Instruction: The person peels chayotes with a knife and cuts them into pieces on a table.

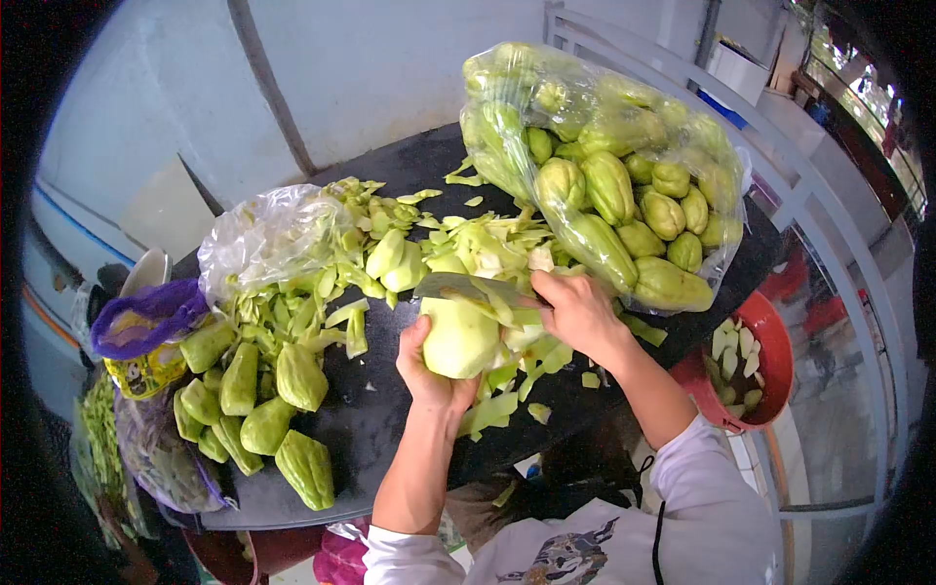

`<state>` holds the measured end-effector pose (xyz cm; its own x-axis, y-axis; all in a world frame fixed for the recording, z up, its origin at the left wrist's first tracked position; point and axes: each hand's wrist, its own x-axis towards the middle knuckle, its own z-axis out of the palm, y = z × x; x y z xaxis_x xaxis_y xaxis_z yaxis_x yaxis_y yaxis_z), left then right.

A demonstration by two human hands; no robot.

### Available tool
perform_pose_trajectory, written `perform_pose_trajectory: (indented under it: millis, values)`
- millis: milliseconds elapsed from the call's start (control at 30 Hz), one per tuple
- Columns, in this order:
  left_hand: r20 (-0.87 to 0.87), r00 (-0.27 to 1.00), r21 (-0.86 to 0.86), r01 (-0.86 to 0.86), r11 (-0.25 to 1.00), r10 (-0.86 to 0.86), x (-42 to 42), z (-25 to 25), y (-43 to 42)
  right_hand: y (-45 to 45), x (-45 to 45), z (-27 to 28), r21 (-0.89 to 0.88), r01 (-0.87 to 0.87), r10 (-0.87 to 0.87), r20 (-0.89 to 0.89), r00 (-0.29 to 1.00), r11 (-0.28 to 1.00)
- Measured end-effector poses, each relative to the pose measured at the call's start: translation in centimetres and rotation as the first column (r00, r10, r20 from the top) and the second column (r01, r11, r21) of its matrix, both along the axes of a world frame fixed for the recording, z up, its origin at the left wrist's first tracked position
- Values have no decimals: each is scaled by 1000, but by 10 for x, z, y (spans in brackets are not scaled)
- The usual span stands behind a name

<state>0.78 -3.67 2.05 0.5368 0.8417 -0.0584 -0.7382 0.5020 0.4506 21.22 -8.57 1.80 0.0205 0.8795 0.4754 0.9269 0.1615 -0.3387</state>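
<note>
My left hand (425, 369) is closed around a pale, mostly peeled chayote (456, 341) and holds it up over the table. A knife (466, 287) is gripped in my right hand (579, 314), its broad blade lying across the top of that chayote. On the blade, or just behind it, rests a strip of green peel (499, 310). Below and behind both hands spreads a heap of peelings (487, 244). Beyond the knife sit two peeled pale-green pieces (386, 255).
A clear plastic bag full of chayotes (624, 185) leans at the back right. Several trimmed, unpeeled chayotes (302, 375) lie left on the black table (361, 419). A crumpled clear bag (263, 239) and a purple mesh bag (161, 317) stand at left. A red bucket (780, 361) holds pale pieces.
</note>
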Motion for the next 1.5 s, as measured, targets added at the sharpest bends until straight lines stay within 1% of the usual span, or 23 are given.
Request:
perform_pose_trajectory:
  millis: [67,133,200,267,367,433,467,533,567,667,733,800,867,900,1033,1100,1133,1200,1233,1267,1333,1433,1500]
  values:
    - [-26,1000,-9,-7,1000,7,-3,-7,1,-5,-3,5,23,-27,28,-19,999,999]
    - [-6,998,24,-65,998,65,-4,-20,7,-10,-9,14,50,-59,61,-36,997,997]
    - [-20,997,-22,-76,997,76,-2,-25,7,-17,-17,21,4,-117,117,28,993,993]
    - [-37,994,-73,-110,991,107,-2,-26,6,-17,-18,21,3,-123,122,30,992,992]
    - [-42,998,-19,-58,998,57,-3,-21,5,-10,-11,14,11,-97,97,16,995,995]
    - [-55,998,15,-14,1000,15,0,-4,-1,0,-4,6,3,41,-41,17,999,999]
    - [-50,999,21,-15,1000,16,0,-3,0,-1,-2,5,10,39,-39,22,999,999]
    - [7,1000,31,-18,999,18,-2,-4,1,-10,-8,13,37,-21,21,15,1000,999]
    - [-16,999,0,-45,999,45,-2,-12,3,-15,-11,14,92,-72,72,3,997,993]
    - [-40,997,-28,-74,997,73,-1,-18,2,-24,-21,21,36,-116,116,-4,993,993]
    - [-57,994,-52,-98,994,95,0,-13,1,-22,-22,20,53,-127,128,-17,992,990]
    - [-71,990,-77,-124,989,119,0,-14,2,-17,-20,17,51,-97,97,10,995,994]
    - [-19,998,-15,-55,998,55,-4,-20,8,-6,-13,8,40,-70,71,-10,997,997]
    - [-48,997,-52,-67,996,65,-6,-16,10,-1,-10,3,31,-40,41,-32,999,999]
    - [-47,997,-22,-64,998,63,-2,-1,3,9,-2,-8,65,-25,28,-33,999,998]
    - [-35,999,15,-31,999,32,-2,-6,6,11,2,-7,-41,32,-33,-29,999,999]
    - [-37,999,18,-27,999,28,-2,-6,5,12,7,-9,-39,37,-38,-31,999,999]
    - [-11,1000,94,-10,996,11,0,-3,3,14,16,-11,-130,129,-136,-44,990,983]
    - [1,1000,104,-3,995,3,1,3,0,13,17,-10,-131,133,-140,-42,989,982]
    - [6,1000,103,-4,995,3,2,3,0,12,17,-10,-132,133,-139,-37,990,982]
    - [49,999,6,-25,1000,25,1,3,2,13,13,-11,-134,142,-152,-72,986,981]
    - [81,993,-79,-76,994,82,0,-1,11,14,9,-11,-153,129,-144,-91,985,980]
    - [129,990,-60,-55,997,62,-2,-4,16,12,3,-7,-119,101,-112,-98,989,988]
